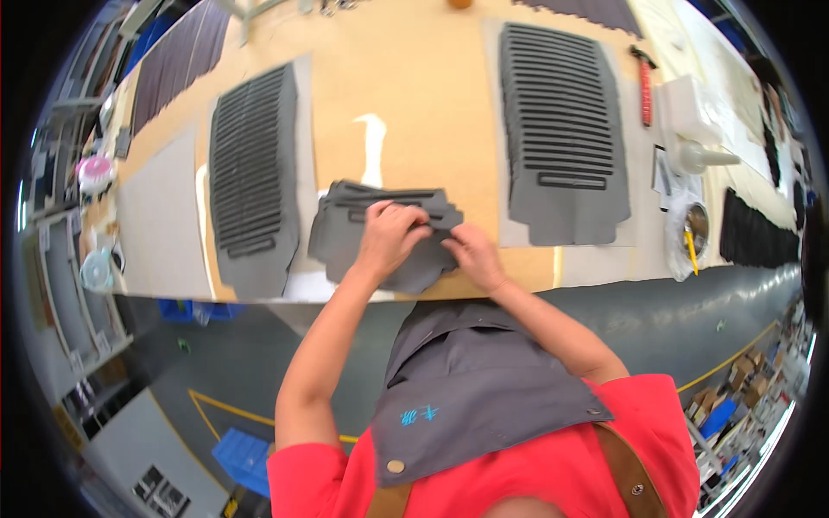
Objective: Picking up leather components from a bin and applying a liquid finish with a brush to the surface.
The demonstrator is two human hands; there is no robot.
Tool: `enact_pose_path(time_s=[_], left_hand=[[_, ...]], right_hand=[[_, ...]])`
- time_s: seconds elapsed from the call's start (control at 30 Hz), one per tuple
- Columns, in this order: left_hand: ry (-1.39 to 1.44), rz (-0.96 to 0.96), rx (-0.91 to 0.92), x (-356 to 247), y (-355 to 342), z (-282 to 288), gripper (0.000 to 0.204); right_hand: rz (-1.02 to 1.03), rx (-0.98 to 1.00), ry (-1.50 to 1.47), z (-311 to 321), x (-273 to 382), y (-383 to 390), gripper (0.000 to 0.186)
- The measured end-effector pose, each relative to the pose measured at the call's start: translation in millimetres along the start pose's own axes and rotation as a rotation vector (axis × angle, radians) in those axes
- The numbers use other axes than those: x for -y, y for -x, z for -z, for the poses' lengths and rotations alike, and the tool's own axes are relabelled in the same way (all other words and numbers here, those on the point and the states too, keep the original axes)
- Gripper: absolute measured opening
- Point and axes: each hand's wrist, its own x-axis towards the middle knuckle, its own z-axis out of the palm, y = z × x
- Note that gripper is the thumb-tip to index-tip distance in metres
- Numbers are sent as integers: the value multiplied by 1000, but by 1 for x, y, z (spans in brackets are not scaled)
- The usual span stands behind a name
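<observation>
A small pile of grey cut pieces (345,242) with dark slotted strips lies at the table's front middle. My left hand (393,233) rests on its upper part, fingers curled and closed on a grey piece near a dark strip. My right hand (471,255) holds the right edge of the pile with thumb and fingers. On either side lie longer stacks of overlapping grey pieces, the left stack (255,164) and the right stack (561,112), both showing rows of dark strips and lying on pale sheets.
The tan tabletop (406,95) carries a red-handled hammer (645,91), a white applicator (691,155), a bowl with a yellow-handled brush (691,237), black strips (751,233) and pink (95,173) and light-blue (97,272) items. Shelves and blue bins (246,462) stand beyond.
</observation>
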Motion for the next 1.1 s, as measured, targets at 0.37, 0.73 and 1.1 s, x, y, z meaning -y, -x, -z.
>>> enact_pose_path(time_s=[0.37, 0.73, 1.1], left_hand=[[-61, 511, 176, 2, 29, 109, 14], [650, 702, 51, -105, -57, -42, 17], [425, 690, -60, -97, -114, -168, 30]], right_hand=[[-166, -125, -268, 77, 48, -2, 12], [-422, -404, -213, 241, -66, 26, 17], [-483, -454, 179, 286, -159, 6, 24]])
